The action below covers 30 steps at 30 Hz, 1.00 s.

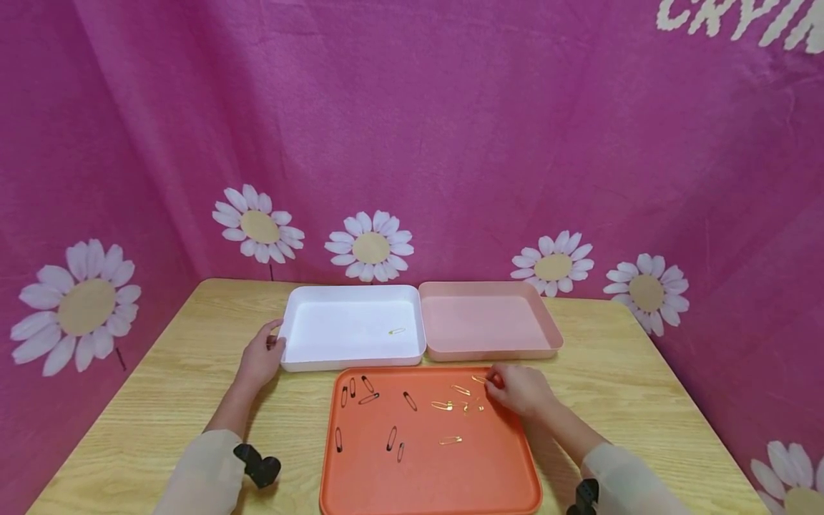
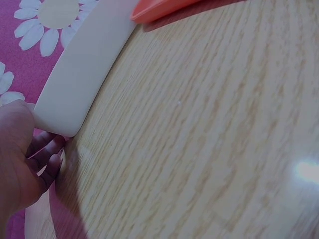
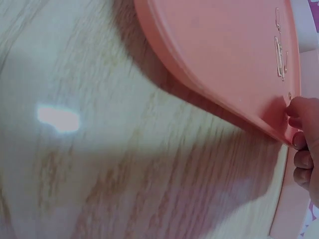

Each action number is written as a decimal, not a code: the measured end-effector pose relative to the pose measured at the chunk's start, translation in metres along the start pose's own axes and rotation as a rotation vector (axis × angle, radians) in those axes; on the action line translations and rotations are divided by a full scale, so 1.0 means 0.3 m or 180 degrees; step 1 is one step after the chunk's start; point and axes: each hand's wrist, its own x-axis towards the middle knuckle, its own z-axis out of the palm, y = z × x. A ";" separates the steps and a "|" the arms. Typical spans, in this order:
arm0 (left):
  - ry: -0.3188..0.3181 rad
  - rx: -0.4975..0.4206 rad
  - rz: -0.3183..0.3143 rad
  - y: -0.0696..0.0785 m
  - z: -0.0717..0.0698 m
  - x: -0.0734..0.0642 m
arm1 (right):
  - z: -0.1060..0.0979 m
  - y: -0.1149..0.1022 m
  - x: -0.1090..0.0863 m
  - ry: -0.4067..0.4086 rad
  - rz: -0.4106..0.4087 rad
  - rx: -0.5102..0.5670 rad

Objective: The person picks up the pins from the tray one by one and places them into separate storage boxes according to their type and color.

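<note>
- Probably light, stiff and slick, the gold safety pin [image 1: 479, 380] sits between one and two o'clock in the orange tray [image 1: 438, 486]; best pinched by its wire.
- Right hand [image 1: 523, 390]: fingertips narrow, apparently pinching that pin.
- Black safety pins [image 1: 410, 401]: eight, eight to eleven o'clock; overlapping gold ones uncountable.
- White tray [image 1: 347, 322], eleven o'clock: one pin [image 1: 396, 331]; left hand [image 1: 260, 355] grips its nine-o'clock end.
- Pink tray [image 1: 483, 318]: one, one o'clock.

Right hand [image 3: 308, 137] at the edge of a coral tray [image 3: 219, 45] (gold pins [image 3: 277, 57] inside).
</note>
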 end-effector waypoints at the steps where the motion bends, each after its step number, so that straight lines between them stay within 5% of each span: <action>1: -0.0005 0.0007 -0.0001 0.001 -0.001 0.001 | -0.001 0.000 0.003 0.0007 -0.0022 -0.0005; 12: -0.0024 -0.0009 -0.0039 0.003 0.001 0.005 | 0.023 -0.005 0.011 0.0486 -0.0540 -0.0562; 23: -0.0035 -0.0031 -0.0100 -0.001 0.009 0.000 | 0.014 -0.008 -0.005 0.0231 -0.0013 0.0233; 30: -0.0016 -0.0035 -0.0067 0.004 0.007 -0.003 | -0.013 -0.018 -0.006 0.0234 0.0091 0.0667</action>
